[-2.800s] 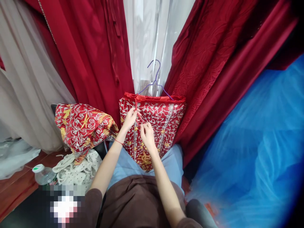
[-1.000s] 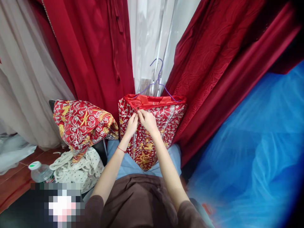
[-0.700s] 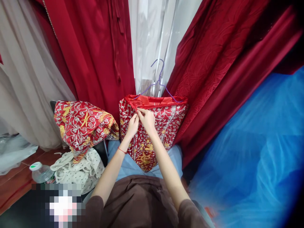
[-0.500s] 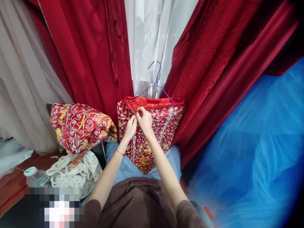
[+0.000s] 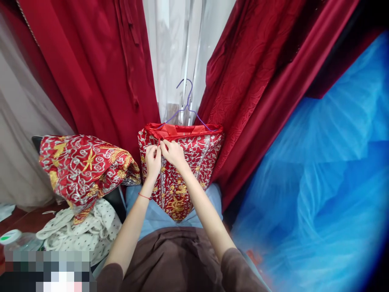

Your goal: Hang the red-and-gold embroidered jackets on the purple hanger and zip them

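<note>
A red garment (image 5: 212, 148) with silver and gold embroidery lies against my lap, its red satin lining showing along the top. The shoulders of a purple wire hanger (image 5: 187, 107) run into that top opening, and the hook sticks up. At the upper left of the garment, my left hand (image 5: 152, 160) is closed in a pinch. Just to its right my right hand (image 5: 172, 153) is closed too, thumb and forefinger pinching at the red edge. Both sets of fingertips nearly touch over a small bit of red cloth. The fingers partly hide what they hold there.
Another red embroidered piece (image 5: 88, 166) is draped on my left, above a white dotted cloth (image 5: 88, 229). A clear bottle (image 5: 22, 241) stands at lower left. Dark red drapes (image 5: 115, 69) hang ahead on both sides of white fabric (image 5: 165, 52). Blue tulle (image 5: 304, 194) fills the right.
The view has shifted, so everything sits further left in the picture. My left hand's fingers are bent higher beside the right fingertips; both hands stay at the same spot on the garment's edge.
</note>
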`<state>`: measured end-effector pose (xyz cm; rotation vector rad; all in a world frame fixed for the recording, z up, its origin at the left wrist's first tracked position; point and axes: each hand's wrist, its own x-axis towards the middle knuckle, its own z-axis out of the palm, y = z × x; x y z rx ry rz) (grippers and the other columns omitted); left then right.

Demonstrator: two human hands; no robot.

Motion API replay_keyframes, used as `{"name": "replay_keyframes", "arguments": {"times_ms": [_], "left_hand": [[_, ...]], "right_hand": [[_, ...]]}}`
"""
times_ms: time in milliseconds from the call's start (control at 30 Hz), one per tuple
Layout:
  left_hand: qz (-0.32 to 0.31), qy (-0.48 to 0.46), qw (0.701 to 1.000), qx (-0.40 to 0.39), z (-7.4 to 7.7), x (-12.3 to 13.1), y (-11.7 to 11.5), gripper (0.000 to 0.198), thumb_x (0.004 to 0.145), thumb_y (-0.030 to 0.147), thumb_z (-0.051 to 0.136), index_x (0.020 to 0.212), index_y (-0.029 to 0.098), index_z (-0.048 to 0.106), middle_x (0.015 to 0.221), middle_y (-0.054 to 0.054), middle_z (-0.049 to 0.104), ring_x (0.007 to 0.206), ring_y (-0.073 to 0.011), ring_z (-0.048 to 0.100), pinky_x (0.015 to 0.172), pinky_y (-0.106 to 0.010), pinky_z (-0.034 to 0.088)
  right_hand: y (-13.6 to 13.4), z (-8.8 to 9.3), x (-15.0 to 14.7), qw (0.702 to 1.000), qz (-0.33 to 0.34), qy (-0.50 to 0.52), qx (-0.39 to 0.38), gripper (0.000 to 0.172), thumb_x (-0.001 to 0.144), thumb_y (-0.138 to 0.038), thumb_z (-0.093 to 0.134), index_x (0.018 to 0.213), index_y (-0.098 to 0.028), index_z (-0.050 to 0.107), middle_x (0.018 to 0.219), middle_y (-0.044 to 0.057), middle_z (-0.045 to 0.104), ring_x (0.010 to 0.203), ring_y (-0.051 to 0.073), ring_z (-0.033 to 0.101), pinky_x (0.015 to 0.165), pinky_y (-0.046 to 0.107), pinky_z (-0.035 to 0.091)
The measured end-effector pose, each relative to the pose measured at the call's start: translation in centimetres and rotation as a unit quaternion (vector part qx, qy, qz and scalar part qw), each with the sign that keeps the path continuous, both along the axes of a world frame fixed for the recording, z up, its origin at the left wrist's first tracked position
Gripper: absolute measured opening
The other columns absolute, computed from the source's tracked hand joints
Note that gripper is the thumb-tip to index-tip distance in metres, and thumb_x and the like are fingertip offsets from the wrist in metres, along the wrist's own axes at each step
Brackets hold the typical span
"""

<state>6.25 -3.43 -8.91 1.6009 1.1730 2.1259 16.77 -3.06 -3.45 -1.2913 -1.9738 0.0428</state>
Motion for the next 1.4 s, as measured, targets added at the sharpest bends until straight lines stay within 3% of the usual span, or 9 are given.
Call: {"name": "replay_keyframes", "arguments": {"times_ms": [100, 200, 367, 533, 767, 867, 1000, 1200, 1400], "left_hand": [[-0.018, -0.012, 1.0, -0.002, 0.2, 0.4, 0.0, 0.028, 0.093, 0.042, 0.056, 0.074, 0.021, 0.056, 0.09, -0.005, 0.059, 0.089, -0.0177, 0.057, 0.086, -0.028, 0.046], [-0.1, -0.046, 0.993, -0.044, 0.1, 0.8, -0.3, 0.033, 0.095, 0.05, 0.053, 0.079, 0.022, 0.055, 0.072, 0.001, 0.053, 0.063, -0.0131, 0.051, 0.062, -0.025, 0.044], [-0.161, -0.08, 0.98, -0.08, -0.1, 1.2, -0.6, 0.04, 0.092, 0.061, 0.054, 0.08, 0.023, 0.051, 0.061, 0.005, 0.046, 0.048, -0.0101, 0.044, 0.048, -0.023, 0.036], [-0.147, -0.068, 0.984, -0.067, -0.5, 1.1, -0.3, 0.04, 0.093, 0.058, 0.053, 0.078, 0.021, 0.054, 0.067, 0.001, 0.052, 0.063, -0.0132, 0.051, 0.059, -0.024, 0.042], [-0.034, -0.054, 0.998, 0.003, -0.8, 1.5, -0.2, 0.03, 0.094, 0.049, 0.057, 0.083, 0.02, 0.061, 0.106, -0.008, 0.06, 0.106, -0.019, 0.058, 0.095, -0.029, 0.046], [-0.109, -0.066, 0.991, -0.028, -1.0, 1.6, -0.2, 0.032, 0.093, 0.051, 0.056, 0.085, 0.021, 0.058, 0.088, -0.003, 0.061, 0.082, -0.0155, 0.06, 0.075, -0.026, 0.049], [-0.15, -0.084, 0.983, -0.068, -1.2, 1.8, -0.3, 0.033, 0.091, 0.053, 0.059, 0.082, 0.021, 0.055, 0.064, 0.004, 0.048, 0.054, -0.0099, 0.043, 0.052, -0.022, 0.035], [-0.129, -0.062, 0.988, -0.06, -0.6, 1.2, -0.5, 0.034, 0.093, 0.051, 0.057, 0.078, 0.02, 0.056, 0.062, 0.004, 0.049, 0.056, -0.0104, 0.045, 0.056, -0.022, 0.037], [-0.113, 0.02, 0.992, -0.046, 1.7, -0.7, 0.7, 0.035, 0.091, 0.049, 0.06, 0.075, 0.018, 0.062, 0.072, 0.0, 0.061, 0.071, -0.0136, 0.057, 0.072, -0.025, 0.044]], "right_hand": [[0.6, -0.5, -0.2, 0.997, 0.049, 0.065, 0.018, 0.035, 0.101, -0.037, 0.043, 0.075, -0.022, 0.06, 0.072, 0.001, 0.06, 0.076, 0.017, 0.055, 0.076, 0.026, 0.041], [1.1, -0.8, -0.3, 0.984, 0.101, 0.146, 0.016, 0.036, 0.099, -0.035, 0.045, 0.066, -0.022, 0.051, 0.065, -0.002, 0.053, 0.071, 0.015, 0.051, 0.075, 0.025, 0.041], [1.1, -1.2, -0.6, 0.981, 0.055, 0.184, 0.041, 0.036, 0.098, -0.038, 0.048, 0.065, -0.022, 0.048, 0.068, -0.001, 0.053, 0.081, 0.017, 0.051, 0.082, 0.028, 0.042], [1.0, -1.6, -0.5, 0.984, 0.039, 0.162, 0.067, 0.033, 0.098, -0.036, 0.051, 0.069, -0.022, 0.056, 0.077, 0.002, 0.056, 0.087, 0.019, 0.052, 0.087, 0.03, 0.042], [1.0, -2.1, 0.0, 0.964, 0.103, 0.24, 0.041, 0.034, 0.098, -0.04, 0.049, 0.074, -0.021, 0.062, 0.079, 0.002, 0.063, 0.076, 0.016, 0.057, 0.078, 0.027, 0.045], [1.0, -2.2, 0.0, 0.963, 0.097, 0.248, 0.033, 0.035, 0.099, -0.039, 0.048, 0.071, -0.021, 0.059, 0.077, 0.001, 0.062, 0.077, 0.015, 0.057, 0.079, 0.027, 0.045], [0.8, -2.4, 0.0, 0.968, 0.057, 0.239, 0.054, 0.029, 0.096, -0.038, 0.052, 0.073, -0.022, 0.061, 0.086, 0.003, 0.062, 0.088, 0.017, 0.058, 0.087, 0.029, 0.046], [1.2, -2.8, -0.3, 0.932, 0.155, 0.327, 0.007, 0.035, 0.096, -0.048, 0.047, 0.077, -0.021, 0.06, 0.081, 0.002, 0.065, 0.078, 0.015, 0.06, 0.079, 0.027, 0.048], [2.3, -2.7, -0.2, 0.89, 0.232, 0.39, -0.037, 0.035, 0.09, -0.054, 0.055, 0.077, -0.021, 0.057, 0.071, -0.002, 0.058, 0.068, 0.012, 0.057, 0.071, 0.024, 0.048]]}}
